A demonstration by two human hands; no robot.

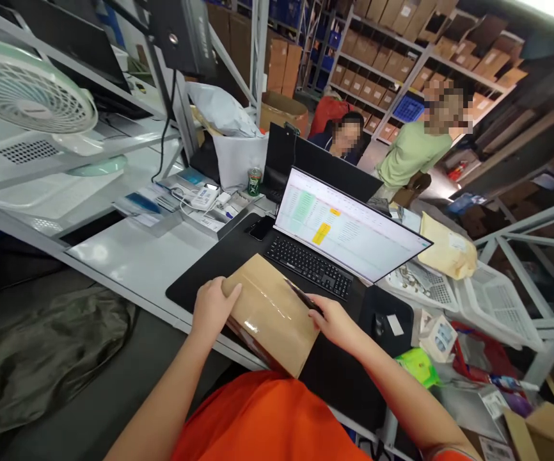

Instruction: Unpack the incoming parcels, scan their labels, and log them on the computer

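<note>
A brown cardboard box (pixel 272 314) with shiny clear tape across its top is tilted at the desk's front edge, close to my orange shirt. My left hand (pixel 212 308) grips the box's left corner, thumb on top and fingers over the far edge. At the opposite side, my right hand (pixel 337 322) is closed around a slim dark tool (pixel 304 298), which lies along the box's upper right edge. The tool's exact kind is hard to make out. Just beyond the box are a black keyboard (pixel 308 267) and a monitor (pixel 344 224) showing a spreadsheet.
A black desk mat (pixel 195 275) lies under the keyboard. On the right are a mouse (pixel 379 325), a green packet (pixel 418 367) and white baskets (pixel 495 304). A fan (pixel 27 96) and a green can (pixel 254 182) stand left. Two people are behind the monitors.
</note>
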